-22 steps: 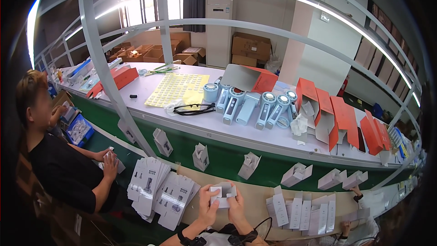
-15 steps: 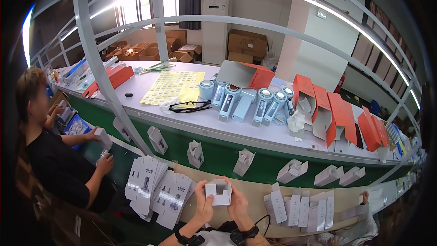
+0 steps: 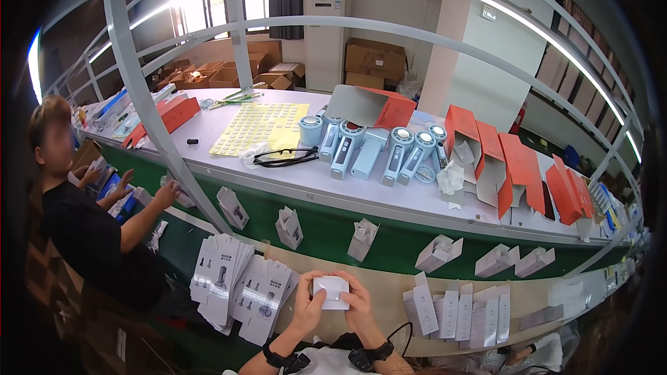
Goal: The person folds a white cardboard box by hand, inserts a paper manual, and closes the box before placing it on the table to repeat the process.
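Note:
A small white carton (image 3: 331, 285) is held in front of me, its top end covered by folded-in flaps. My left hand (image 3: 308, 305) grips its left side with the thumb on top. On the opposite side my right hand (image 3: 360, 307) wraps round it, thumb pressing the front of the top. What is inside the carton is hidden. Left of my hands lie overlapping stacks of flat printed white cartons (image 3: 258, 298). To the right stands a row of upright white boxes (image 3: 450, 314).
Beyond my hands, several open white boxes (image 3: 363, 239) stand spaced along a green strip. Light-blue handheld devices (image 3: 368, 156), black-framed glasses (image 3: 285, 157) and orange-red boxes (image 3: 511, 167) occupy the bench. A grey post (image 3: 149, 111) rises at left. A co-worker (image 3: 90, 229) reaches toward a box.
The carton was open at the top; its flaps are now folded over, with my thumbs on them. The co-worker has released a white box and stretched an arm toward the line.

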`<state>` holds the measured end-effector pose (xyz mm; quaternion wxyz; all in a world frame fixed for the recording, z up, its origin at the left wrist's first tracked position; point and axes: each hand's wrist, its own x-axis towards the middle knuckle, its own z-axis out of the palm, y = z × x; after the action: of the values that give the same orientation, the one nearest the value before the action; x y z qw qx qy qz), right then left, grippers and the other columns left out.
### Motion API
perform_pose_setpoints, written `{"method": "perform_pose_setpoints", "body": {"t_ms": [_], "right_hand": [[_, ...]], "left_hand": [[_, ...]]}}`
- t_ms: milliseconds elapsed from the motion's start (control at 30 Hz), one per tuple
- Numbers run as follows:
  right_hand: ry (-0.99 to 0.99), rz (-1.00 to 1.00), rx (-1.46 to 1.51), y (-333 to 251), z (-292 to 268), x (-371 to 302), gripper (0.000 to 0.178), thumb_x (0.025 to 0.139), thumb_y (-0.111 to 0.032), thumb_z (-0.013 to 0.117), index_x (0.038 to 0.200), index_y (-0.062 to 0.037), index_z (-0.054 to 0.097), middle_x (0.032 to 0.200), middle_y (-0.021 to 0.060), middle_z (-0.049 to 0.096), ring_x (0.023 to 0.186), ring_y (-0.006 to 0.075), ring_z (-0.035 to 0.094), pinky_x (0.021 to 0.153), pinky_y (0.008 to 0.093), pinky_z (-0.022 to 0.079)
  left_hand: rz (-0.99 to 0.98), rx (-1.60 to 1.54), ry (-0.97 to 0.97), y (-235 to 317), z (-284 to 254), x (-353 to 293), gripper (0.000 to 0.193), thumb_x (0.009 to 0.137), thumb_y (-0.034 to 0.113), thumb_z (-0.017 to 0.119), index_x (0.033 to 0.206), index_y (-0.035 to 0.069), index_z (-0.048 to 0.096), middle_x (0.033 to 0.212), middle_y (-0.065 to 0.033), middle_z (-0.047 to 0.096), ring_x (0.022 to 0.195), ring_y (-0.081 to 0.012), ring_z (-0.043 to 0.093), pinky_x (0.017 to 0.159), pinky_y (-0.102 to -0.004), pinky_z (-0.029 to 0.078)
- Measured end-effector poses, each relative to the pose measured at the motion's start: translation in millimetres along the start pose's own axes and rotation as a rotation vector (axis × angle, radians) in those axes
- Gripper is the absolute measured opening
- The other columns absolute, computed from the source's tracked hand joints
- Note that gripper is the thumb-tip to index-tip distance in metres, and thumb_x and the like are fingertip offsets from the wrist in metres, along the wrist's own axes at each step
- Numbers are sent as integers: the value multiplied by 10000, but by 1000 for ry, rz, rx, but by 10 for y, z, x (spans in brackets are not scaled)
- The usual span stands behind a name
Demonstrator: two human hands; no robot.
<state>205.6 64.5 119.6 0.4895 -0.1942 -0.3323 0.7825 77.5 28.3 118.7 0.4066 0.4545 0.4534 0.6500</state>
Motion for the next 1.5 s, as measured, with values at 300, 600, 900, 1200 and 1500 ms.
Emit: {"method": "perform_pose_setpoints", "body": {"t_ms": [300,600,900,1200,1500], "right_hand": [[153,-61,-236,110,4,8,487,716,104,589,1184,-18,540,1184,107,591,1068,195,573,925,318,455],[163,-60,-293,100,-40,72,430,805,0,583,1229,-2,511,1190,112,589,1066,192,578,921,307,458],[81,165,-283,77,-211,142,541,996,-389,383,1400,-30,361,1379,159,442,1233,200,444,1024,318,339],[1,208,-417,46,-232,85,628,978,-477,389,1391,-4,356,1334,110,478,1182,182,485,995,340,380],[113,527,-371,108,-1205,-100,413,882,-299,568,1171,-4,591,978,58,644,895,163,600,841,278,471]], "left_hand": [[-8,55,158,-60,100,-48,359,801,-86,533,1148,-1,492,1027,-90,567,966,-155,559,874,-287,442],[-48,202,167,59,131,0,487,781,-59,595,1249,-15,467,1029,-91,577,992,-168,559,872,-292,447],[207,554,-195,150,-164,-22,704,599,169,860,1196,12,523,1113,-142,567,987,-299,590,875,-353,481],[431,745,-320,154,-309,65,738,563,181,856,1202,38,516,1162,-150,547,1029,-358,558,878,-410,478],[249,696,-780,-128,-96,-134,780,725,393,761,1327,29,421,1396,-217,377,1278,-398,362,1061,-499,290]]}}
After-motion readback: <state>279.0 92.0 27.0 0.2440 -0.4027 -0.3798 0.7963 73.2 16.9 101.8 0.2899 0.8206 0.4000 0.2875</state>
